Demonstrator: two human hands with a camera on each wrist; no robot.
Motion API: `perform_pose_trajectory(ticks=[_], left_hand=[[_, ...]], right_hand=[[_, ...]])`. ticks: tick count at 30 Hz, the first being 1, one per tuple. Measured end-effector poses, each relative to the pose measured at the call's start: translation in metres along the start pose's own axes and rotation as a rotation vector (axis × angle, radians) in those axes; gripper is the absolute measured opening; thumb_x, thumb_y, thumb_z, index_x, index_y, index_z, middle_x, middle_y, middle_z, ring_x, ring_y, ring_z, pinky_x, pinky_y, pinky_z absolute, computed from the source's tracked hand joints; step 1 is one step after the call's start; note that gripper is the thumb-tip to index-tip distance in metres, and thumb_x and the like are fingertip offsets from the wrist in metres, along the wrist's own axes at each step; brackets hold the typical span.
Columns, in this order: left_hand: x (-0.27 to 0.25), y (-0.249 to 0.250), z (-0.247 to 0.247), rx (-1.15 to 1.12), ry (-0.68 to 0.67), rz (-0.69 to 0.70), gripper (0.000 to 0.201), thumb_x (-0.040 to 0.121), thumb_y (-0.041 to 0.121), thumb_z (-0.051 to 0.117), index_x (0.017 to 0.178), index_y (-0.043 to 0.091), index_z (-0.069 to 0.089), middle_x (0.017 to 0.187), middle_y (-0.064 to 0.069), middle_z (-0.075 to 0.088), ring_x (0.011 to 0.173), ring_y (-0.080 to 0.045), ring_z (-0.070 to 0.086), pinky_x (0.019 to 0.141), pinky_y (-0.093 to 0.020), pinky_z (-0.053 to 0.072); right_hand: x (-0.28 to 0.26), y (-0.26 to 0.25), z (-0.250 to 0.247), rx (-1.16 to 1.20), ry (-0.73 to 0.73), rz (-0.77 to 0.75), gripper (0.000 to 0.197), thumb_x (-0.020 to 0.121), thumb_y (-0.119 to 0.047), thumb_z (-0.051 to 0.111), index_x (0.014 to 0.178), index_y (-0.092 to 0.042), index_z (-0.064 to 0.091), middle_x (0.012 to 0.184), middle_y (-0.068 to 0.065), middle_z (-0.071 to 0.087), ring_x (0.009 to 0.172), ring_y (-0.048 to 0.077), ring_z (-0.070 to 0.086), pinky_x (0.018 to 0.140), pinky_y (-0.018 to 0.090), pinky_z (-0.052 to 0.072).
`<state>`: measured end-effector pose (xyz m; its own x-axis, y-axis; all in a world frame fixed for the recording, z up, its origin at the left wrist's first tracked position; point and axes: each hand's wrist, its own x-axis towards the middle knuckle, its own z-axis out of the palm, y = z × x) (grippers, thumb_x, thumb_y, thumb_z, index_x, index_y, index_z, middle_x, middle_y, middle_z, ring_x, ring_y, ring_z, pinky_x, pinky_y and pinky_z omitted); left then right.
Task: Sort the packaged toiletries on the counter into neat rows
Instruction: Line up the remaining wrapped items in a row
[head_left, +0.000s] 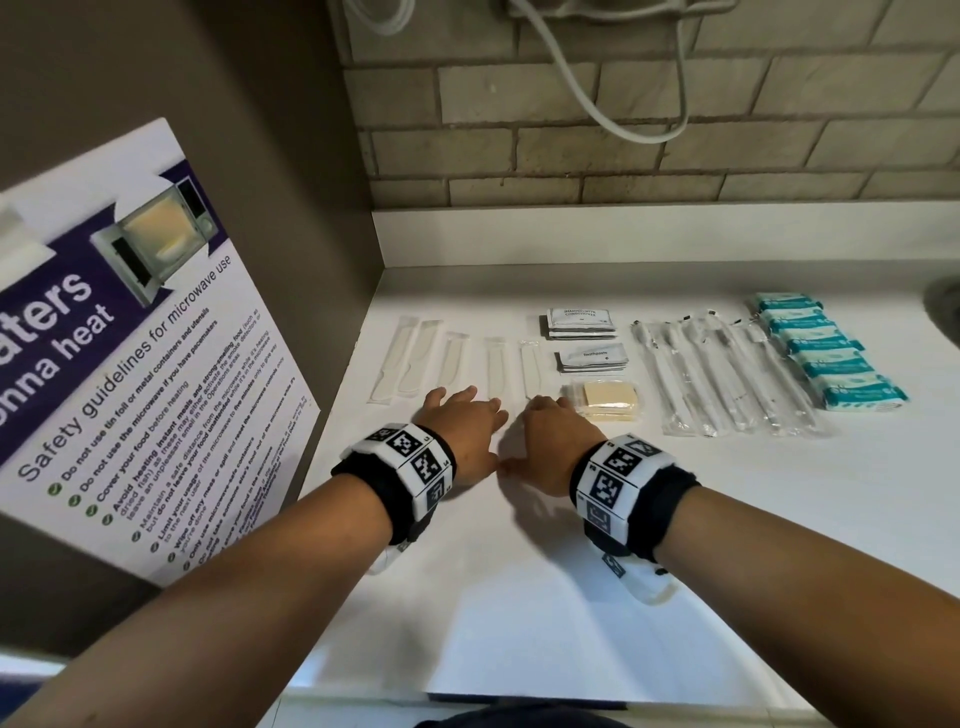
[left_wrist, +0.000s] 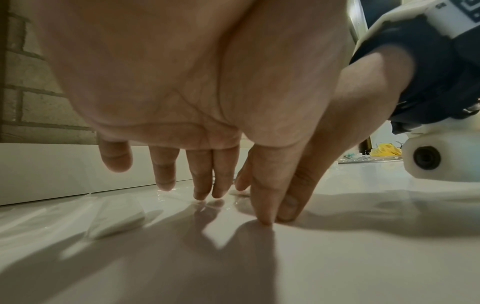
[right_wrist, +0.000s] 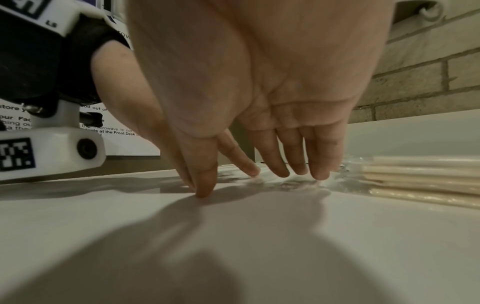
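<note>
Two bare forearms reach forward over a white surface. The left hand and right hand lie side by side, palms down, fingers straight and spread, gripping nothing; their thumbs almost meet. The wrist views show the fingertips pressing on clear wrappers, the left on the near end of one comb, the right on the next, probably to nudge both into line with the others. Five wrapped combs lie in a loose row, long axes running near to far, the leftmost two tilted and touching. Just right of the right hand sits a stack of pale yellow pads, with sachets and more sachets behind it in a column. Further right, wrapped toothbrushes lie roughly parallel, pointing away. Beyond them teal packets form a diagonal line. Most groups look sorted already; the combs seem the last to straighten. A brick wall stands behind, a microwave safety poster at left.
</note>
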<state>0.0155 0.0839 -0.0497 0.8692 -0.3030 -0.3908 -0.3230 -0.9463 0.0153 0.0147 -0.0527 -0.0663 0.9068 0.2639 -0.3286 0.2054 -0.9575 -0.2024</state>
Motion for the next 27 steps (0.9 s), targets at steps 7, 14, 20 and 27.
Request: perform_pose_trajectory(ticks=[7, 14, 20, 27], left_hand=[[-0.003, -0.021, -0.013, -0.143, 0.142, -0.137, 0.057, 0.093, 0.023, 0.047, 0.149, 0.023, 0.036, 0.157, 0.002, 0.033, 0.146, -0.022, 0.026, 0.117, -0.042, 0.017], [0.004, -0.057, -0.015, -0.115, 0.037, -0.369, 0.044, 0.089, 0.008, 0.040, 0.133, 0.013, 0.047, 0.149, -0.002, 0.042, 0.142, -0.029, 0.028, 0.113, -0.045, 0.027], [0.003, -0.063, 0.004, -0.144, 0.081, -0.411, 0.051, 0.084, 0.021, 0.046, 0.134, 0.027, 0.050, 0.141, 0.002, 0.049, 0.134, -0.029, 0.036, 0.108, -0.040, 0.031], [0.002, -0.064, 0.014, -0.221, 0.155, -0.400, 0.044, 0.089, 0.018, 0.045, 0.125, 0.037, 0.061, 0.131, -0.002, 0.054, 0.126, -0.032, 0.039, 0.106, -0.043, 0.036]], right_hand=[[-0.005, -0.014, -0.013, -0.057, 0.072, -0.069, 0.059, 0.085, -0.043, 0.059, 0.135, -0.011, 0.048, 0.132, 0.009, 0.050, 0.125, 0.028, 0.043, 0.102, 0.042, 0.044], [0.023, -0.049, -0.018, -0.164, 0.033, -0.220, 0.057, 0.092, -0.030, 0.051, 0.144, -0.009, 0.037, 0.147, 0.010, 0.043, 0.137, 0.031, 0.036, 0.117, 0.042, 0.026], [0.039, -0.070, -0.015, -0.175, -0.034, -0.276, 0.061, 0.096, -0.028, 0.042, 0.152, -0.010, 0.023, 0.155, 0.012, 0.028, 0.146, 0.032, 0.021, 0.121, 0.042, 0.015], [0.043, -0.066, -0.009, -0.125, -0.043, -0.221, 0.039, 0.094, -0.027, 0.039, 0.121, -0.010, 0.061, 0.122, 0.011, 0.054, 0.117, 0.031, 0.051, 0.099, 0.039, 0.042]])
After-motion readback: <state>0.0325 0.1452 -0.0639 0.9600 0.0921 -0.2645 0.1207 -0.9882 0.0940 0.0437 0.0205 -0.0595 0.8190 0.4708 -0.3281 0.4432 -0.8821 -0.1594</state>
